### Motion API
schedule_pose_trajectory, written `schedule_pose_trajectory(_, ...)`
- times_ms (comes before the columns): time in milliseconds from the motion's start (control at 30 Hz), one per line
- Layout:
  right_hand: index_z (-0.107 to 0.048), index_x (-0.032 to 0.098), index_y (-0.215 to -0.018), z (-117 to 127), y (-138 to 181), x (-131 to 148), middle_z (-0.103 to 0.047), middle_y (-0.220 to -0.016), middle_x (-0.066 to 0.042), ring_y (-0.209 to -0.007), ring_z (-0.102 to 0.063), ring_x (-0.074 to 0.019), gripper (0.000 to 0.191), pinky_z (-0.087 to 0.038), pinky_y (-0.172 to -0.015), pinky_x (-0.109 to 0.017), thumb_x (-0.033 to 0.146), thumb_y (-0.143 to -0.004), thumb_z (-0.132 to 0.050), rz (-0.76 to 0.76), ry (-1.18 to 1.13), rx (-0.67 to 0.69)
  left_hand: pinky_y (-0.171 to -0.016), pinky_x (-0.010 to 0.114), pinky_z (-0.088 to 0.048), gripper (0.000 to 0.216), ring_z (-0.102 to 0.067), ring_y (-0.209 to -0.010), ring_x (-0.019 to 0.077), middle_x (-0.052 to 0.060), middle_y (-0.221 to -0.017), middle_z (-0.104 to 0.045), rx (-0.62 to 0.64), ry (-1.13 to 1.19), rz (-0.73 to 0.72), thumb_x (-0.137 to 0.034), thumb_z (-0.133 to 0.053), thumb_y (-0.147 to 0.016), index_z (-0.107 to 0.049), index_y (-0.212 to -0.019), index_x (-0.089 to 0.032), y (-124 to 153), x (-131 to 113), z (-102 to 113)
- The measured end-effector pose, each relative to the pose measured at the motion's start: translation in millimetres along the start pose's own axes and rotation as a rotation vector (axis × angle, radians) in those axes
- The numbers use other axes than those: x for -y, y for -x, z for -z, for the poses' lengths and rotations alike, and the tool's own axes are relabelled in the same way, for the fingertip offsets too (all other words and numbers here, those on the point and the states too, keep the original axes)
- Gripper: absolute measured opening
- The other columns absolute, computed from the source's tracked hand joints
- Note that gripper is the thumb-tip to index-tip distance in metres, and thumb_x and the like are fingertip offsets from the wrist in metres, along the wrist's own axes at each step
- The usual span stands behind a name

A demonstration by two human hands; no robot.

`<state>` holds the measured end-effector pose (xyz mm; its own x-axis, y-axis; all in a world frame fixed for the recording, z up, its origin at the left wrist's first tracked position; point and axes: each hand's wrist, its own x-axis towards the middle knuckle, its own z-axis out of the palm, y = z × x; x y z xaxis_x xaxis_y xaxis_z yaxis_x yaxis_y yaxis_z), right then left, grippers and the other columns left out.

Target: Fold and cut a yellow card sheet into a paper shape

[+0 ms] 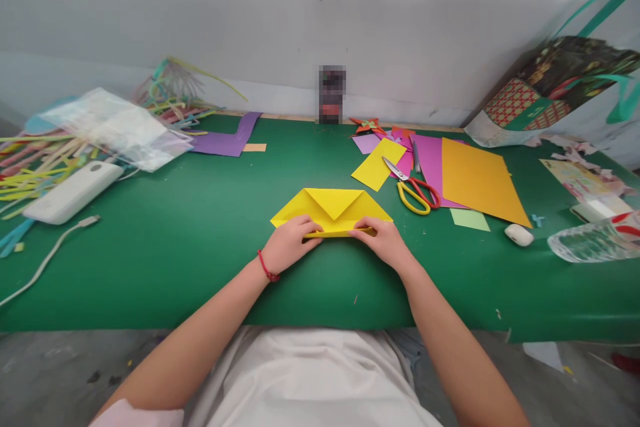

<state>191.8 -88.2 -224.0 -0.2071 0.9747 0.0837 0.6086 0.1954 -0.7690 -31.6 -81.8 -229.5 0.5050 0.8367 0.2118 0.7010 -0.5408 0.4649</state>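
A folded sheet of yellow paper [334, 203] lies in front of me on the green table, its far corners folded in and a triangular flap pointing toward me. My left hand [294, 240] pinches its near edge left of the middle, thumb below and fingers on top. On the right part of the same edge, my right hand [381, 240] grips in the same way. Between the hands the near edge is turned up in a narrow fold. My fingers cover parts of the paper's left and right sides.
Scissors [416, 195] with red and yellow handles lie right of the paper, by coloured sheets [480, 177]. A plastic bottle [593, 240] and a white earphone case [519, 235] are farther right. At left lie a power bank [75, 192], its cable and many pipe cleaners.
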Motion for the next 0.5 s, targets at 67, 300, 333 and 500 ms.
schedule_pose_trajectory(67,-0.065,0.022,-0.076,0.6,6.5,-2.0,-0.067,-0.078,-0.001,-0.077,-0.060,-0.0164,0.015,-0.044,-0.073,-0.028,0.036,-0.077,-0.059,0.113,-0.005,0.017,-0.070,0.028,-0.045,0.011,-0.058,-0.080,0.0167,0.004,-0.086,-0.061,-0.008,-0.087,-0.070,-0.026,-0.054,-0.081,-0.061,-0.087,-0.019,3.1,-2.7,-2.8)
schedule_pose_trajectory(300,-0.065,0.023,-0.074,-2.1,11.2,-5.3,-0.067,-0.079,-0.002,-0.078,-0.059,-0.0164,0.022,-0.044,-0.075,-0.029,0.034,-0.085,-0.049,0.211,0.032,-0.009,-0.069,0.025,-0.045,0.012,-0.058,-0.079,0.0153,0.003,-0.083,-0.062,-0.049,-0.104,-0.081,-0.024,-0.052,-0.084,-0.061,-0.082,-0.018,-0.6,-6.1,-9.0)
schedule_pose_trajectory(333,-0.064,0.023,-0.073,-2.8,9.7,-5.7,-0.066,-0.078,-0.002,-0.076,-0.059,-0.0165,0.022,-0.044,-0.073,-0.029,0.035,-0.085,-0.049,0.198,0.035,-0.013,-0.069,0.025,-0.045,0.012,-0.058,-0.079,0.0152,0.003,-0.083,-0.062,-0.041,-0.087,-0.069,-0.024,-0.052,-0.084,-0.062,-0.081,-0.018,-1.5,-5.8,-8.2)
schedule_pose_trajectory(500,-0.062,0.022,-0.073,-5.7,3.4,-4.9,-0.067,-0.077,-0.001,-0.074,-0.060,-0.0173,0.018,-0.044,-0.070,-0.029,0.037,-0.080,-0.053,0.054,0.015,-0.053,-0.068,0.025,-0.043,0.016,-0.056,-0.076,0.0152,0.002,-0.078,-0.060,0.042,-0.011,0.000,-0.025,-0.050,-0.084,-0.062,-0.076,-0.017,-6.5,-6.7,-0.8)
